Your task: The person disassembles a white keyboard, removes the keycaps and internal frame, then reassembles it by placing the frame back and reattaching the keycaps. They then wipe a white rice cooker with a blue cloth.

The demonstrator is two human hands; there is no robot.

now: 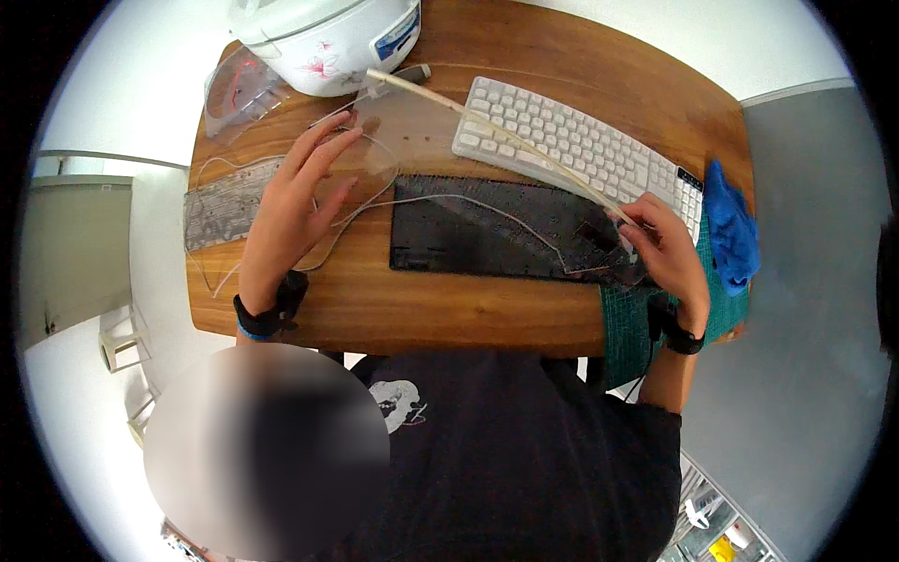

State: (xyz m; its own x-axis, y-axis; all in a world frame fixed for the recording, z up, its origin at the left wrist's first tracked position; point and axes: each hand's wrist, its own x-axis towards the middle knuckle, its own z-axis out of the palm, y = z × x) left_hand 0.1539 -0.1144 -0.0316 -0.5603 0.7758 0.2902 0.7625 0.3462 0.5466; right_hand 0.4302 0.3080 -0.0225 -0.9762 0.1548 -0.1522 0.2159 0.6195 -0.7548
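My right hand (660, 245) grips the right end of a thin clear panel with a pale straight edge (506, 134), which slants up to the left above the table. My left hand (302, 201) is raised with its fingers apart, just left of the panel's far end, holding nothing. Below the panel lies a dark, flat rectangular board (487, 229), partly hidden by my right hand at its right end. A thin pale cable (468, 198) runs across the board and loops toward my left hand.
Behind the board sits a white keyboard (581, 140). A white rice cooker (328, 47) stands at the back left, beside a clear plastic bag (243, 94). A grey patterned sheet (220, 211) lies at left. At right are a blue cloth (732, 234) and a green cutting mat (626, 323).
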